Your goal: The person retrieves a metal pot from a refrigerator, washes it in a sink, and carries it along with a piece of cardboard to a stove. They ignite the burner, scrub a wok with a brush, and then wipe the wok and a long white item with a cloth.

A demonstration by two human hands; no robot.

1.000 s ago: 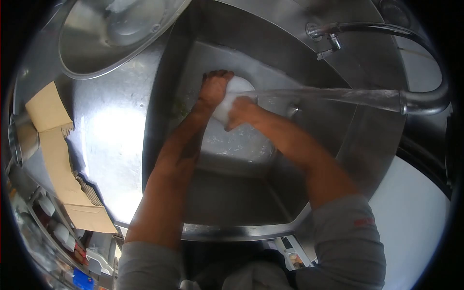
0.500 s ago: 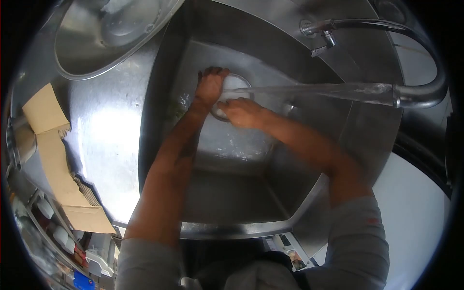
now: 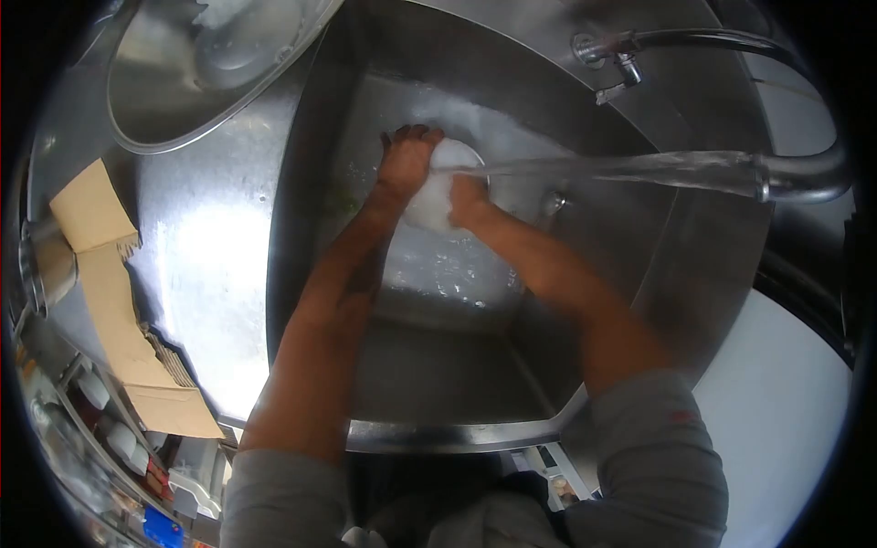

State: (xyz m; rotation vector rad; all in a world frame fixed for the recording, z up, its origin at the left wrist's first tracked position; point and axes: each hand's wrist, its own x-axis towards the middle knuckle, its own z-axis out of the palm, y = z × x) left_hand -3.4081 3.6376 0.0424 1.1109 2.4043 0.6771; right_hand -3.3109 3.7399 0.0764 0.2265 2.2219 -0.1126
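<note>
Left fingers [image 3: 407, 163] grip the round white bowl's [image 3: 445, 155] left rim in the grey metal sink [image 3: 438, 365]; right fingers [image 3: 468, 196] press inside, grip unclear.

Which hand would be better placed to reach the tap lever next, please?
Probably the right hand: it is nearer the lever, at the far right, and its arm comes in from that side. The left hand, at the left edge of the dish, would have to reach farther, past the dish.
</note>
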